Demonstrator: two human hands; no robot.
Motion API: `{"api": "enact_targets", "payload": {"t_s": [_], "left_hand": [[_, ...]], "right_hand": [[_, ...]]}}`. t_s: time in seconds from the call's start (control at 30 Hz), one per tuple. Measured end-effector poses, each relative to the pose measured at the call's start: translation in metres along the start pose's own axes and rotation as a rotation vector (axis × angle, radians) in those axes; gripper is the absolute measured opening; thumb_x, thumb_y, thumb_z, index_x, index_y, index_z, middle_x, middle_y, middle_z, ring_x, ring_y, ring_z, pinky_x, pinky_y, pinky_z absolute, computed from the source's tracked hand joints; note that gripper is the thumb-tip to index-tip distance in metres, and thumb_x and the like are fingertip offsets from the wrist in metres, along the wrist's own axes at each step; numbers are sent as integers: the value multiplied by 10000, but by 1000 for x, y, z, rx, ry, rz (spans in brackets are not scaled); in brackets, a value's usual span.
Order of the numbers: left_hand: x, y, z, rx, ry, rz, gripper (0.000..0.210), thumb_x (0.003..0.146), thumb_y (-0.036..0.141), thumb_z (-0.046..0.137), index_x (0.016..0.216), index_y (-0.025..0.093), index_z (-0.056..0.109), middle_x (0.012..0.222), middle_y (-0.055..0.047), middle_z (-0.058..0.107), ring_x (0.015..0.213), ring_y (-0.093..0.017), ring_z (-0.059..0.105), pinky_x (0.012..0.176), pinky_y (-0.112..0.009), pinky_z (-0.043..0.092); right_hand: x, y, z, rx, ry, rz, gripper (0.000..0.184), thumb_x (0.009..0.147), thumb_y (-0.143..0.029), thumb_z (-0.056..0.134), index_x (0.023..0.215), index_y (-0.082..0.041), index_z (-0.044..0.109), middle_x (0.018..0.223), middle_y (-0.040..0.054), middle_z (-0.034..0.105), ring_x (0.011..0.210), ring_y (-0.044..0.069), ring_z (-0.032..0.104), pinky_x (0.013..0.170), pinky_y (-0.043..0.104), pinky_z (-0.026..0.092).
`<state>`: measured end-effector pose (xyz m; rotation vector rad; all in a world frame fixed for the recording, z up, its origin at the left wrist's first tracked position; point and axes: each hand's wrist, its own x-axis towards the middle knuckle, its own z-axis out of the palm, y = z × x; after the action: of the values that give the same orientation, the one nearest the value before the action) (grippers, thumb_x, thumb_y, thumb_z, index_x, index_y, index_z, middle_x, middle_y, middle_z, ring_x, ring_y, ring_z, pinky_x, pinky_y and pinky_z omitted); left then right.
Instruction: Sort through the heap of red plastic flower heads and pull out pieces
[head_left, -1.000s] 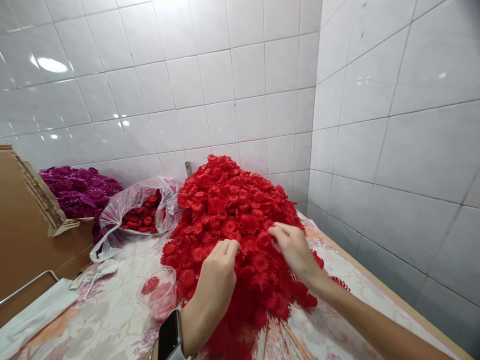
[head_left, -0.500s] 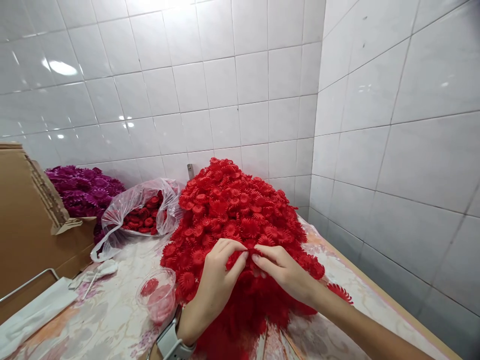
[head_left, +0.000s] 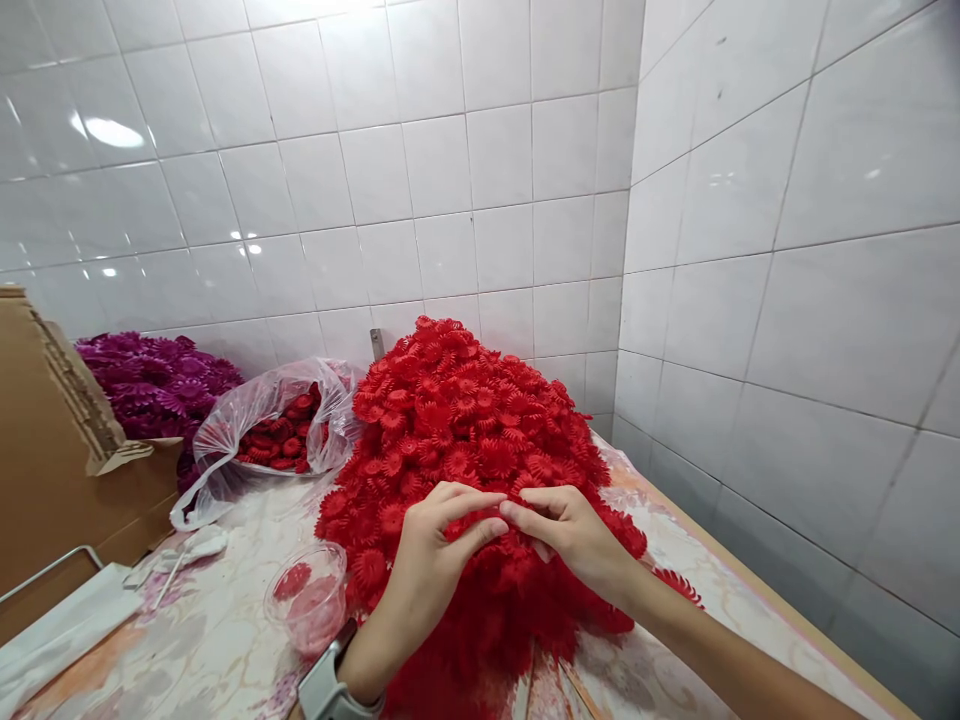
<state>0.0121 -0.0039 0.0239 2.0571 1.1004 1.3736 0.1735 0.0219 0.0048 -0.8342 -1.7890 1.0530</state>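
Note:
A big heap of red fringed artificial flowers (head_left: 457,420) rises in front of me. Over its near side my left hand (head_left: 442,535) and my right hand (head_left: 574,535) meet at the fingertips. Thumb and forefinger of each are bent together on a red flower, mostly hidden by the fingers and hard to tell from the red behind it. A watch with a pale strap (head_left: 334,685) is on my left wrist.
Left of the heap are a clear plastic tub (head_left: 311,600) with pinkish-red contents and a clear bag (head_left: 217,440) of dark red flowers. Farther left lie purple flowers (head_left: 161,375) and a cardboard box (head_left: 52,430). Thin strips (head_left: 577,690) lie at the near edge. Tiled walls (head_left: 750,300) border the table.
My fingertips have come closer, the right thumb now meeting the left fingertips. The red piece seen between them is now more covered. The view has shifted slightly.

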Motion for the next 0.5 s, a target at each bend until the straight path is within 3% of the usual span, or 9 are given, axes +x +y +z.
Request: {"api": "enact_targets", "payload": {"t_s": [0.2, 0.5], "left_hand": [[0, 1, -1, -60, -47, -89, 106, 716, 266, 630, 740, 200, 709, 754, -32, 665, 729, -164, 593, 680, -252, 445], [-2, 2, 1, 183, 167, -40, 123, 755, 223, 545, 669, 185, 624, 700, -9, 629, 674, -150, 567, 644, -249, 402]], "right_hand": [[0, 0, -1, 107, -159, -11, 451, 769, -565, 491, 569, -167, 420, 525, -50, 392, 481, 70, 337, 461, 221, 254], [3, -7, -6, -81, -141, -27, 412, 807, -433, 498, 527, -182, 329, 527, -64, 277, 490, 73, 246, 460, 236, 191]]}}
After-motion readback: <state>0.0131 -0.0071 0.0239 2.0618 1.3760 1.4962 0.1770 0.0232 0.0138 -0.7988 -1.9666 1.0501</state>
